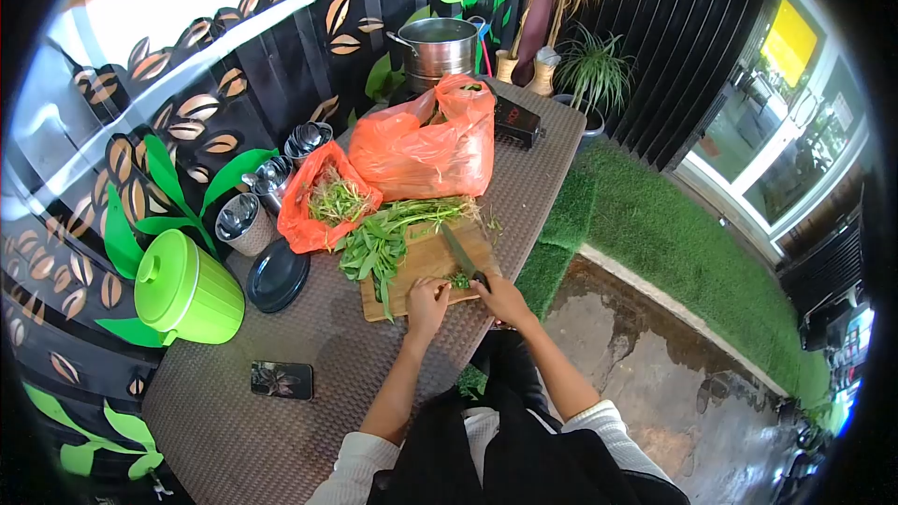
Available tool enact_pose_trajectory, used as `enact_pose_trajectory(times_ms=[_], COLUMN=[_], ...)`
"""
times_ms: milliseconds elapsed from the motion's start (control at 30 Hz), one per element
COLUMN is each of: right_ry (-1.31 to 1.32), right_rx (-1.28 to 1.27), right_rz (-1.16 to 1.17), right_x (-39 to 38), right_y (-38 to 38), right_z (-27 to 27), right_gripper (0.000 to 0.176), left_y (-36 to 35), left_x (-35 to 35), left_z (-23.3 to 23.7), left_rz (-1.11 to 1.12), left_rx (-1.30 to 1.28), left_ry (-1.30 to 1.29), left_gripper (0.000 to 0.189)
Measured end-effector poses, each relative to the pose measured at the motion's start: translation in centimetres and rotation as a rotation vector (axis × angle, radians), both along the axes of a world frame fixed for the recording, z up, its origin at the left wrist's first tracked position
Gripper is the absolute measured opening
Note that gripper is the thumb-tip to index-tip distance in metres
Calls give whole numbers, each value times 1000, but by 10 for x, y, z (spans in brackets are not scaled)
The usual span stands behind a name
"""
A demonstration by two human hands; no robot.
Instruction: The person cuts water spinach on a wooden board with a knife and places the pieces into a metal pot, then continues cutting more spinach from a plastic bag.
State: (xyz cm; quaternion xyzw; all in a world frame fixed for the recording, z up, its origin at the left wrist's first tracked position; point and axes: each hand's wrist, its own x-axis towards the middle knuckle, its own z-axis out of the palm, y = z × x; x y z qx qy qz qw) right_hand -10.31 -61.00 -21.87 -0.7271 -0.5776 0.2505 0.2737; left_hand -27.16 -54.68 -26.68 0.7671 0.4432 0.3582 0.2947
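A wooden cutting board (421, 262) lies on the brown woven-pattern table in front of me. My right hand (502, 299) grips the dark handle of a knife (458, 251), whose blade points away over the board. Close to its left, my left hand (428, 306) rests at the board's near edge with fingers curled; what they hold, if anything, is hidden. Small chopped green pieces (458, 280) lie between the two hands. Long-stemmed leafy greens (383, 241) are heaped along the far and left side of the board.
Behind the board stand a small red plastic bag (323, 210) of trimmings and a larger red bag (426, 154). A steel pot (440, 54) is at the far end. Cutlery holders (245, 224), a dark plate (279, 276), a green lidded bucket (190, 290) and a phone (282, 381) lie leftward.
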Motion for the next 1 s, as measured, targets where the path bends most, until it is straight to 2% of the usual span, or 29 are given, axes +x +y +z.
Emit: enact_pose_trajectory(times_ms=[33,100,133,200,233,300,533,600,800,900,967,1000], right_ry=[3,19,39,-5,-48,-76,-139,-134,-95,55,415,416], right_rx=[25,-8,-40,23,87,32,-25,-6,35,31,-45,-44], right_rz=[-12,-28,-44,-81,-117,-158,-161,-140,-93,-31,21,25], right_x=[4,10,11,10,11,10,-16,-23,-27,-21,-18,-17], right_y=[-5,-10,-12,-15,-17,-23,-29,-26,-22,-21,-22,-21], right_z=[3,1,-2,-15,-21,-26,-33,-38,-53,-51,-39,-35], right_gripper=[39,39,39,39,39,39,42,42,43,39,35,35], left_y=[3,8,10,12,11,9,14,16,18,18,19,22], left_x=[-1,-2,0,3,3,4,18,19,19,18,16,15], left_z=[-4,-11,-15,-13,-8,1,9,9,0,4,7,3], left_rz=[0,-23,-24,30,28,-21,-85,-87,-80,-74,-64,-55], left_rx=[0,-186,-187,-159,-160,-164,-201,-336,-265,-274,-310,-344], left_ry=[-2,-152,-152,-314,-315,-140,-104,-65,-236,-204,-206,-211], left_gripper=[14,25,25,37,37,47,54,57,42,37,35,33])
